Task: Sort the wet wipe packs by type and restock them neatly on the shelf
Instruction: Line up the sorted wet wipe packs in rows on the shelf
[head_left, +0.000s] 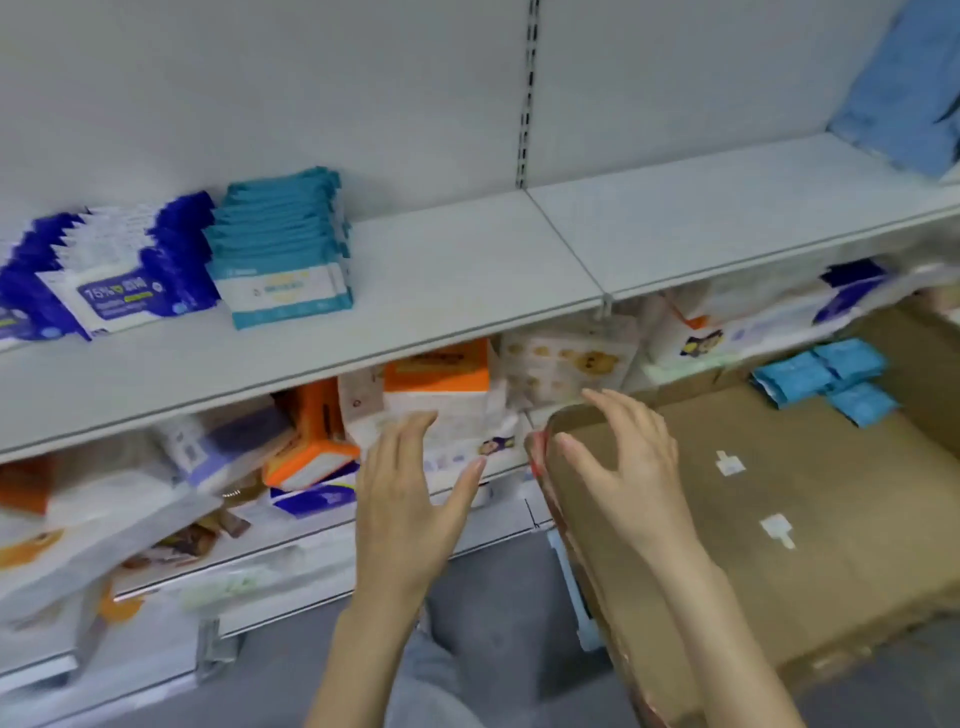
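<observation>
Both hands empty, fingers spread: left hand (410, 499) low before the cluttered lower shelf (441, 395), right hand (628, 467) over the cardboard box (779, 467) at its left rim. A few light-blue packs (826, 379) lie in the box's far right corner. Teal stack (283, 249) and navy packs (119, 270) stand far left on the shelf (467, 270).

Risks: a long reach may tip the box, and hurried placing could mix types or topple the teal stack.

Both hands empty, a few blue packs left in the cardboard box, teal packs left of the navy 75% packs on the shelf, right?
One slip: the head view shows the teal packs right of the navy 75% packs on the shelf. Otherwise correct: left hand and right hand hold nothing, and a few blue packs lie in the cardboard box.
</observation>
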